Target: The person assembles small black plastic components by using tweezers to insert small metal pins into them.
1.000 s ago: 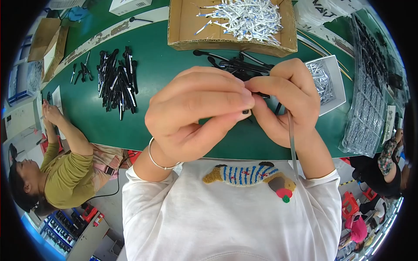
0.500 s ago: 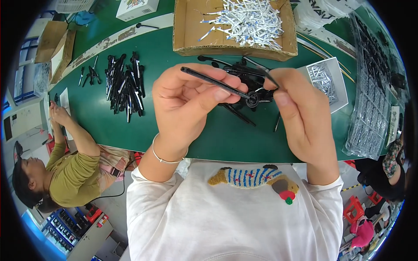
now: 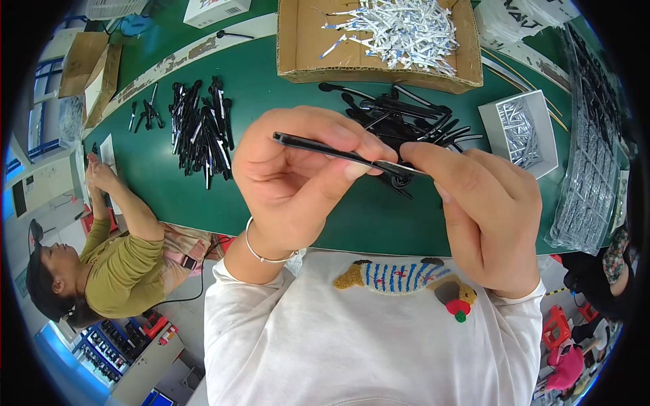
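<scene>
My left hand [image 3: 284, 183] is closed in a pinch on a slim black plastic stick [image 3: 315, 145] with a round ring at its right end. From the other side my right hand [image 3: 484, 203] pinches a thin, flat silvery piece [image 3: 402, 167], whose end meets the stick near the ring. My fingers hide part of both, so I cannot tell whether the piece sits in the stick. Behind my hands lies a loose heap of similar black sticks [image 3: 406, 108]. A second pile of black sticks [image 3: 202, 132] is to the left.
A cardboard box [image 3: 379, 76] of white-and-blue strips stands at the back. On the right are a white box [image 3: 497, 135] of small silvery pieces and stacked clear plastic trays [image 3: 582, 183]. At the far left a person [image 3: 122, 271] works at the green table [image 3: 365, 227].
My right hand has come left and turned, bringing the thin piece against the stick's ring end. The stick in my left hand has tilted flatter. The view has shifted slightly.
</scene>
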Motion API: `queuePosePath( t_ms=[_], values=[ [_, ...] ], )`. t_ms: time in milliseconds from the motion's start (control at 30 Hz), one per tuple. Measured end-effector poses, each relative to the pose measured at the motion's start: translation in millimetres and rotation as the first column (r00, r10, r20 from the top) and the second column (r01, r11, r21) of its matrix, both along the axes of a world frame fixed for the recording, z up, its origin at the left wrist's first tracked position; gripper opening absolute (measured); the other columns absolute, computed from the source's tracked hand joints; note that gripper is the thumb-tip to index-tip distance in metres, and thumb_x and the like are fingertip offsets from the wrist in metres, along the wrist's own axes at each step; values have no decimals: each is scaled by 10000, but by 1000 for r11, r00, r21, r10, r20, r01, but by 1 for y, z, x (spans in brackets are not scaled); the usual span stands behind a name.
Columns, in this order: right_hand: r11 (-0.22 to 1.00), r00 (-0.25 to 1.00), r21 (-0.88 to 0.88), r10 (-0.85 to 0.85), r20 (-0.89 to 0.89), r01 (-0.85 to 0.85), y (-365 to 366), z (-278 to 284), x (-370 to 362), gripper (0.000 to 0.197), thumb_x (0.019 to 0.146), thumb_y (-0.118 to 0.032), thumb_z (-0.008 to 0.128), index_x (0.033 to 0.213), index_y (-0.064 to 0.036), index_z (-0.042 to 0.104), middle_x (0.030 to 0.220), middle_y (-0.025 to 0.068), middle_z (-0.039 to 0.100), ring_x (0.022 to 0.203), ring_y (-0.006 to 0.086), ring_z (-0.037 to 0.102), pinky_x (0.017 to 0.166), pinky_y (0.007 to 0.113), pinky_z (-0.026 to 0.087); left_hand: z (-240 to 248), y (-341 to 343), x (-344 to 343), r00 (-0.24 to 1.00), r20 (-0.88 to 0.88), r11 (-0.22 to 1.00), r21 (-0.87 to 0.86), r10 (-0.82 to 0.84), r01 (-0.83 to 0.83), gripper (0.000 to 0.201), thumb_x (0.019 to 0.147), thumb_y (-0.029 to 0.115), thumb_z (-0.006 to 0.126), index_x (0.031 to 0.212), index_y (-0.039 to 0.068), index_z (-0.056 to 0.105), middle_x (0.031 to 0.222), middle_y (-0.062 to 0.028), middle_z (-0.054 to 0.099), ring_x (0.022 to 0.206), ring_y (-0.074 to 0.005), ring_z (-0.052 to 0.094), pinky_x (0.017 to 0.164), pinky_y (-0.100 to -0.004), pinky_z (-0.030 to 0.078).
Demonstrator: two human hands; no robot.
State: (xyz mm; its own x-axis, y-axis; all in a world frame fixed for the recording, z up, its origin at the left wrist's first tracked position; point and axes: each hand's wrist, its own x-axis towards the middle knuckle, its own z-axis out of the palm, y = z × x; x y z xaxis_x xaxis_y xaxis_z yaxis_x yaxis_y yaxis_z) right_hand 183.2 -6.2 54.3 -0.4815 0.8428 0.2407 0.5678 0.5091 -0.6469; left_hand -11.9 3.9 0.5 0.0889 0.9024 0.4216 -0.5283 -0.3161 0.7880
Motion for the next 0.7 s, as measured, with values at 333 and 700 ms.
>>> queuePosePath(
  t_ms=[333,700],
  values=[
    [995,995,94,18,101,-28,0,7,1,421,626,15,562,1029,-25,676,574,52,467,466,187,443,439,293,348,6,-5,-3,969,-229,995,36,97,-91,239,765,-44,638,941,45,502,841,-111,589,708,-247,615,635,-334,536],
    [973,979,166,133,151,-158,9,14,4,381,629,-81,568,983,-9,687,587,38,501,477,185,478,435,288,357,8,-3,-13,942,-311,978,195,128,-69,234,758,-13,695,918,44,535,835,-122,650,708,-266,654,619,-340,568]
  ],
)
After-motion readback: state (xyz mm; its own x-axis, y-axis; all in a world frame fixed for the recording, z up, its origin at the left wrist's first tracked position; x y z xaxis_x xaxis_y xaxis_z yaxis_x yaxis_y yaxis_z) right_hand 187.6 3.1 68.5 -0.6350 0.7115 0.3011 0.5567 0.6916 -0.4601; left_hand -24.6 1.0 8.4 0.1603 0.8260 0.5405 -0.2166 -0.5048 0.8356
